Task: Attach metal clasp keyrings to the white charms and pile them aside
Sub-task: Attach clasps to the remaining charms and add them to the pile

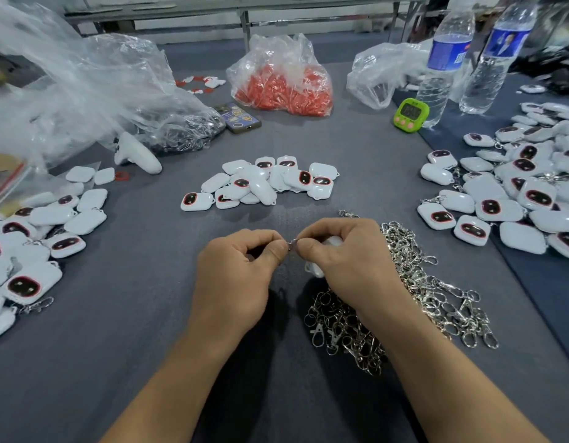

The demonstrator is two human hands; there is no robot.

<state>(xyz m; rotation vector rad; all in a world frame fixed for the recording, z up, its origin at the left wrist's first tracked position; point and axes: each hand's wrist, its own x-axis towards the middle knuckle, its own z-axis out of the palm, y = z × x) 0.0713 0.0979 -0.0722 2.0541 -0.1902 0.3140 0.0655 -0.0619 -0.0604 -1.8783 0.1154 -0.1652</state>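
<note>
Left hand [241, 266] and right hand [350, 260] are pinching one metal ring [292, 243] with curled fingertips; right is also cupping a charm [316, 270]. Bottle label [446, 54], 1 o'clock: unreadable.

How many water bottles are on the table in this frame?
2. The nearer bottle stands just behind the green timer; the second bottle stands beside it to the right. The crumpled bag nearby could hide more.

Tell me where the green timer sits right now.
Head view: the green timer stands far back on the right of the table, beside the base of the left water bottle and in front of a crumpled clear plastic bag.
</note>
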